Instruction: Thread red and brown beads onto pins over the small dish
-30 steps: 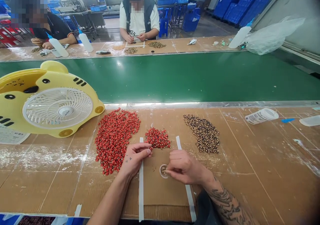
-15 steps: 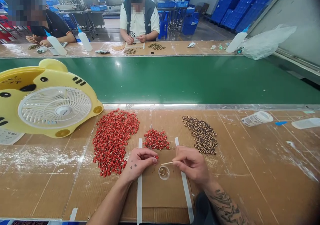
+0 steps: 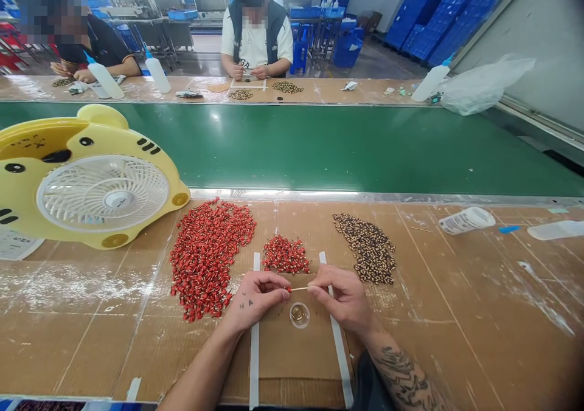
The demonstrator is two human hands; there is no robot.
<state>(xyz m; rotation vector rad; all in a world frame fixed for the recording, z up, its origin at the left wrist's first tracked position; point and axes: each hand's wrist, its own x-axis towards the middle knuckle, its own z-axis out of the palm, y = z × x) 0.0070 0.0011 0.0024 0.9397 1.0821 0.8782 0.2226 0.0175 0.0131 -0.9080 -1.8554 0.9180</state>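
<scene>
One thin stick (image 3: 300, 289), pinched in my right hand (image 3: 343, 297), points left, roughly crosswise; tip seems touching the red piece (image 3: 288, 289) my left hand (image 3: 259, 300) pinches, just beyond the clear cup (image 3: 300, 327) on my feed.

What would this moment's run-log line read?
left hand: pinching red piece; right hand: holding thin stick, tip at red piece; clear cup: on cardboard pad

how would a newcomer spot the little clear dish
Find the yellow fan at left, then go right past the large red pile to the cardboard pad. On it, just below the thin stick in the picture, sits the small dish, round and see-through, unlike the loose heaps nearby.
</scene>
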